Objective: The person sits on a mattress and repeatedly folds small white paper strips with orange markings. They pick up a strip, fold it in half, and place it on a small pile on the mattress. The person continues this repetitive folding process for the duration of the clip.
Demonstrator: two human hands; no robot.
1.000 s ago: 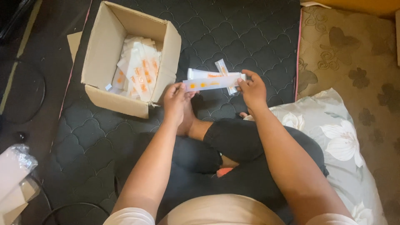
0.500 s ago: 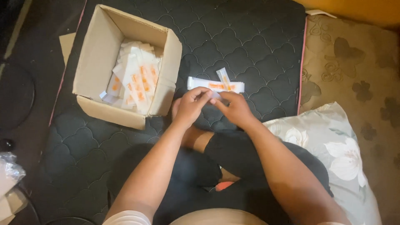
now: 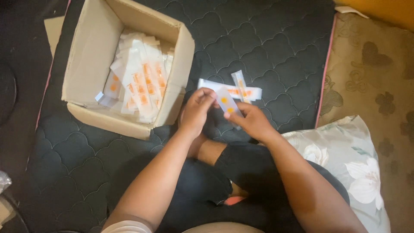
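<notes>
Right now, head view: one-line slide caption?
Both hands, left hand and right hand, hold a white sachet beside an open cardboard box.

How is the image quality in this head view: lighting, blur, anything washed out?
Head view: dim, warm indoor light; the dark quilted mat loses detail at the left edge. The white packets in the cardboard box look slightly overexposed. The left hand, right hand and the small packet between them are soft, with mild motion blur. The floral pillow reads clearly.
</notes>
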